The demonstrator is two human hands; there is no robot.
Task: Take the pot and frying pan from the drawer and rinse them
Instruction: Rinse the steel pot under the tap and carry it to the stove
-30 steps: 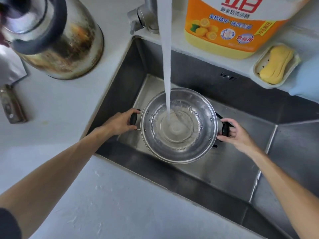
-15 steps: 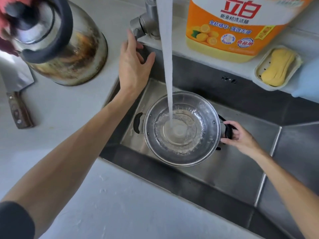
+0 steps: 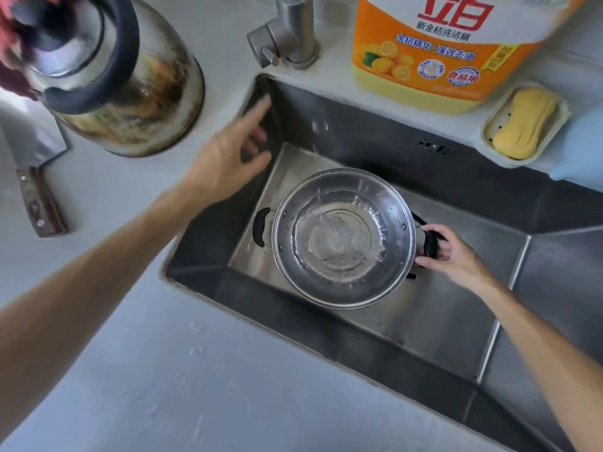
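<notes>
Pot [image 3: 342, 238] rinsing: right hand [image 3: 452, 252] grips its handle; left hand [image 3: 228, 154], fingers spread, holds nothing. Next I swirl, tip out.

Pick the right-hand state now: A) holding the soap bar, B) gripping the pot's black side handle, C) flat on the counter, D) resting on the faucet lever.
B: the right hand is curled around the black handle on the right side of the pot, which sits in the sink.
</notes>
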